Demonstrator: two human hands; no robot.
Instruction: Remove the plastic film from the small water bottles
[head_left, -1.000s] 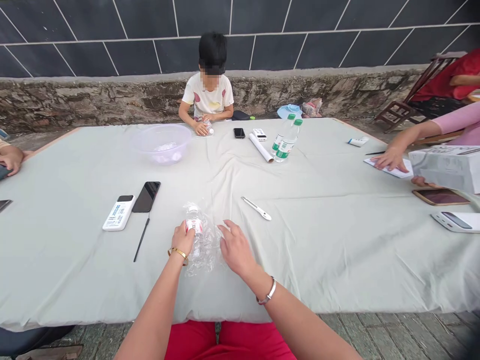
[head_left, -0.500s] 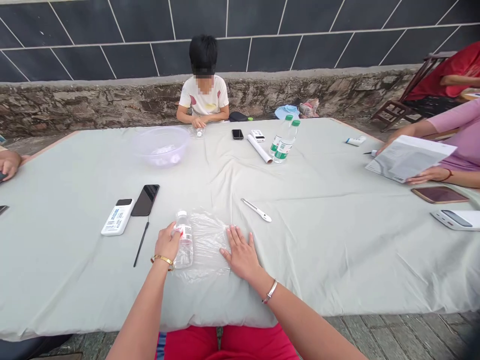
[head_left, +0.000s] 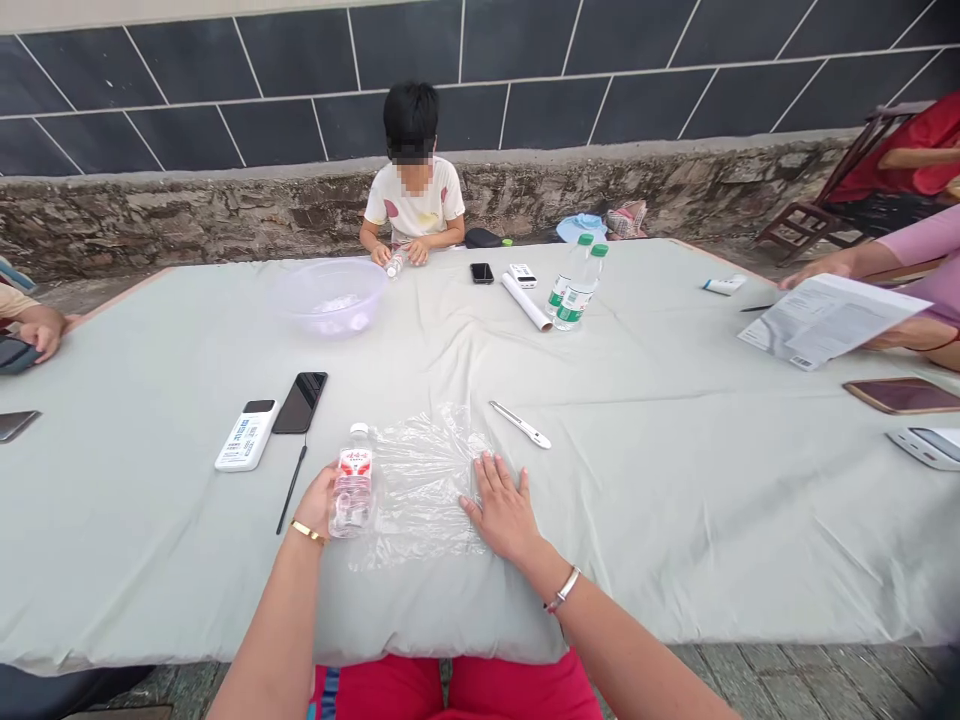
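Observation:
My left hand wraps around the side of a small clear water bottle with a red label and white cap. The bottle lies at the left edge of a sheet of clear plastic film. My right hand rests flat with spread fingers on the film's right edge, pressing it against the grey-green tablecloth. A gold bangle circles my left wrist, and a silver bracelet circles my right.
A white power bank, black phone and black stylus lie left of the film. A box cutter lies to its right. Farther off are a plastic bowl, two bottles and a person across the table.
The film now lies flatter and more spread out than a second ago. The bottle has moved slightly away from me, and my right hand has slid right along the film.

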